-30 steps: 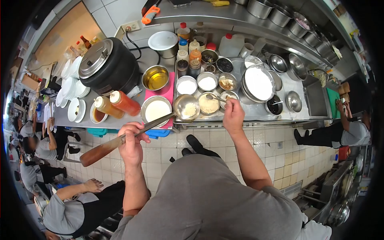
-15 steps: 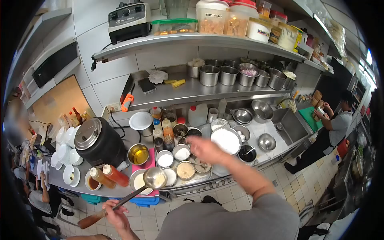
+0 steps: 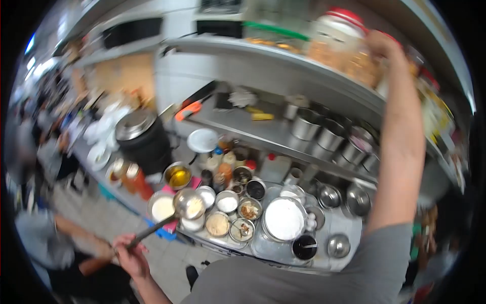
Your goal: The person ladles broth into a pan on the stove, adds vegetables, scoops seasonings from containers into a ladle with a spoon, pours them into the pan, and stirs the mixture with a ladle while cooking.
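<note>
Metal ladle (image 3: 190,203) in left hand (image 3: 132,257); right hand (image 3: 383,44) at upper-shelf jars (image 3: 338,38).

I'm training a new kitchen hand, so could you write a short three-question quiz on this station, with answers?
1. True or false: the right hand is raised to the upper shelf, beside a red-lidded jar.

2. What does the left hand hold?
A) A whisk
B) A ladle
C) A squeeze bottle

3. Fill in the colour: the tool at the left end of the lower shelf has an ____ handle.

Key: 1. True; 2. B; 3. orange
</note>
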Available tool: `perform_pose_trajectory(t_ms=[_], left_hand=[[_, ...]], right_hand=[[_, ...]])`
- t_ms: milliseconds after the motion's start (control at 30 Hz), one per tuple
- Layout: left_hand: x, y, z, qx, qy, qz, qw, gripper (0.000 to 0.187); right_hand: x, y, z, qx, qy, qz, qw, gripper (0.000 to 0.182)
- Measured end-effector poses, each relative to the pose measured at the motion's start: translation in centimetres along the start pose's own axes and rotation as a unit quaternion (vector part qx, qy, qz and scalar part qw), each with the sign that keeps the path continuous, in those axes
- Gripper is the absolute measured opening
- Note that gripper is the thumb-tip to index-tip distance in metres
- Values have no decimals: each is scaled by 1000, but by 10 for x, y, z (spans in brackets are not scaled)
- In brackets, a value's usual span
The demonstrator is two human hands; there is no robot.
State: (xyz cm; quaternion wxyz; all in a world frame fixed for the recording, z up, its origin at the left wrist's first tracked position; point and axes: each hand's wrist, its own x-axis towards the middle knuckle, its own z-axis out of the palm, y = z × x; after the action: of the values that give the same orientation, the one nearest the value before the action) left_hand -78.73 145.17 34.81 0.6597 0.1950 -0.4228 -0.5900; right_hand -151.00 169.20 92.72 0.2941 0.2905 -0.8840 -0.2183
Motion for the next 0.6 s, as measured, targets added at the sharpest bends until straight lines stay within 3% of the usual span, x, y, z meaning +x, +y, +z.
perform_pose_trajectory(t_ms=[33,67,100,133,167,200,233,300,367,433,600], left_hand=[[-14,-1,5,-11,17,2,1000,39],[-29,1,14,-11,58,-8,998,39],[-43,7,26,-10,64,-6,998,40],[-53,10,29,-11,56,1,998,40],[-64,13,38,-21,71,6,997,41],[-71,17,46,-31,78,1,996,43],[-79,20,50,-31,94,0,995,44],[-95,25,52,-27,113,-2,993,45],[-102,32,51,-19,101,11,995,46],[-106,38,54,-5,107,22,994,46],[-103,50,57,-3,136,47,990,45]], right_hand=[[-17,-20,-23,-53,-24,-26,998,35],[22,2,-4,-91,-22,-62,994,47],[46,20,13,96,-18,-66,993,28],[36,1,15,340,-14,-30,940,23],[23,-15,15,660,-171,5,732,31],[36,-6,24,617,-146,-22,773,40],[74,26,47,562,-128,-94,812,32],[74,31,47,512,-54,-48,856,28],[-9,-25,-2,404,-40,28,913,30],[-76,-61,-44,347,-47,78,933,33],[-49,-33,-25,387,-13,46,921,29]])
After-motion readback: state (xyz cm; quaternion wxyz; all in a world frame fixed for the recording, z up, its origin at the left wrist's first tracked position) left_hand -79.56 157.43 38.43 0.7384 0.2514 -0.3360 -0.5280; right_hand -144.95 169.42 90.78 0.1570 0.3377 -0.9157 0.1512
